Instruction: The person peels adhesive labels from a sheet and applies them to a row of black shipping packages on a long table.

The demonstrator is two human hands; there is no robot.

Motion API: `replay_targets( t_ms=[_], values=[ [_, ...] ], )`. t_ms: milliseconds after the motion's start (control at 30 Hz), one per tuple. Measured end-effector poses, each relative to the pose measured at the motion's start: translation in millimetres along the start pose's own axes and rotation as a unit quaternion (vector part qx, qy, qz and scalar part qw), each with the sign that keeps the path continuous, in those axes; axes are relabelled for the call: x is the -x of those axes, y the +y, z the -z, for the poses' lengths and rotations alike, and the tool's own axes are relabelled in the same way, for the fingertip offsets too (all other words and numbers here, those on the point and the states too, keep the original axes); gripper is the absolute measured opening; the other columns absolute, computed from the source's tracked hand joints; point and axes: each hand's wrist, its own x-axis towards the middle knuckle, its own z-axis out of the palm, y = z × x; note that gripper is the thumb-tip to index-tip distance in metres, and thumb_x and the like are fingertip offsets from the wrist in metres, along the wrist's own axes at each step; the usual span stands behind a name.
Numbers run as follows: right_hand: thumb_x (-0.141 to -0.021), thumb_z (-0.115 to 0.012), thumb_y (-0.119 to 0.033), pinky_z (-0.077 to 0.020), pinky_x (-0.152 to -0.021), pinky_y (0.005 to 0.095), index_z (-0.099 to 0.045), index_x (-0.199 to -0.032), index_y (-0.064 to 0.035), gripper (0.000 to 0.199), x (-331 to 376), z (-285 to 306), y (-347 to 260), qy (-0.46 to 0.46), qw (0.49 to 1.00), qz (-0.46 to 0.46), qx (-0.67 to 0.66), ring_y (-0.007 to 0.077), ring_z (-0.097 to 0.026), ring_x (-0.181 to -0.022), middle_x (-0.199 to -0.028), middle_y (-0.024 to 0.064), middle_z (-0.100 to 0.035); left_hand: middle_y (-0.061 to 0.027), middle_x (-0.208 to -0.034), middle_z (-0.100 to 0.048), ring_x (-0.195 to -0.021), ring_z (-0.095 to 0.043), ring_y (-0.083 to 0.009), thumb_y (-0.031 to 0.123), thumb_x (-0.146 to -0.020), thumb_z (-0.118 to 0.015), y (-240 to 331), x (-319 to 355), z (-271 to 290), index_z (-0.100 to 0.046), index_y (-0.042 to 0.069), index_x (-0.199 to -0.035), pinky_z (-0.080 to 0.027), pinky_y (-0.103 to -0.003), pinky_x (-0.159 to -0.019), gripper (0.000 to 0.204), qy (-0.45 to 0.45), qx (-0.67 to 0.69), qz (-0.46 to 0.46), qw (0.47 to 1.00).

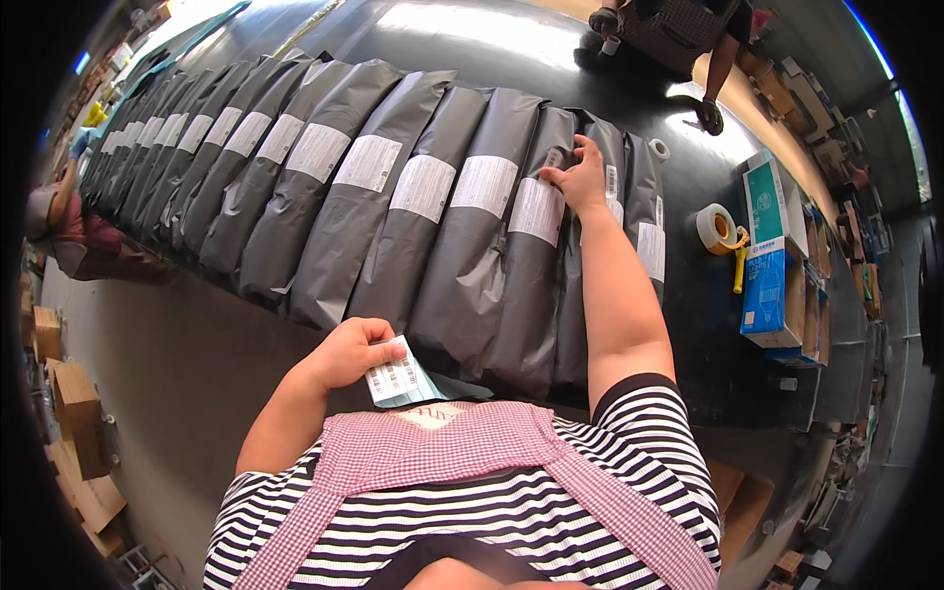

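A long overlapping row of grey plastic mailer bags (393,197) lies across a black table (688,324), each with a white label. My right hand (580,177) reaches out and presses its fingers on the label (539,209) of a bag near the row's right end. My left hand (356,352) stays close to my body and holds a small stack of white label stickers (398,379) with barcodes.
A tape dispenser with a yellow handle (723,236) and a small tape roll (660,148) sit right of the bags. Blue-and-white boxes (772,256) stand at the table's right edge. Another person (688,39) is at the far side. Cardboard boxes (74,413) lie on the floor at left.
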Motion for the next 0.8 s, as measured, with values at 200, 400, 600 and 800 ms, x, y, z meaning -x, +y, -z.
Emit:
replay_targets(
  t_ms=[200,400,600,800],
  values=[
    [-0.070,-0.088,-0.037,-0.0534,-0.084,0.0402,-0.066,-0.104,-0.0057,0.052,-41,-11,16,0.019,0.980,-0.149,0.127,0.0313,-0.068,-0.096,-0.103,0.0136,-0.071,-0.0023,-0.077,-0.069,-0.068,-0.062,-0.0071,0.014,-0.092,-0.071,-4,-4,0,-0.064,0.000,-0.085,-0.051,-0.025,-0.063,0.017,0.012,0.003,-0.013,1.000],
    [-0.086,-0.076,-0.024,-0.0518,-0.071,0.0349,-0.070,-0.094,-0.0032,0.023,27,-10,-58,0.073,0.996,0.034,-0.038,0.0217,-0.066,-0.076,-0.086,0.0076,-0.072,-0.0011,-0.076,-0.067,-0.067,-0.060,-0.0058,0.016,-0.092,-0.071,-5,16,4,-0.063,0.002,-0.083,-0.050,-0.024,-0.062,0.018,0.128,0.092,-0.135,0.978],
    [-0.084,-0.078,-0.008,-0.0484,-0.067,0.0233,-0.064,-0.099,-0.0003,0.022,186,21,-226,-0.481,0.813,-0.106,-0.311,0.0055,-0.058,-0.074,-0.082,-0.0002,-0.065,0.0027,-0.071,-0.062,-0.067,-0.052,-0.0030,0.023,-0.091,-0.074,7,16,-8,-0.061,0.003,-0.081,-0.043,-0.022,-0.059,0.025,0.195,0.044,-0.274,0.941],
    [-0.081,-0.077,-0.007,-0.0495,-0.066,0.0252,-0.061,-0.089,0.0004,0.020,195,21,-217,-0.430,0.877,-0.044,-0.212,0.0084,-0.060,-0.071,-0.078,0.0038,-0.066,0.0001,-0.092,-0.067,-0.086,-0.059,-0.0057,0.019,-0.094,-0.072,0,9,-33,-0.065,0.002,-0.101,-0.048,-0.022,-0.076,0.019,0.201,0.163,-0.297,0.919]
  ],
)
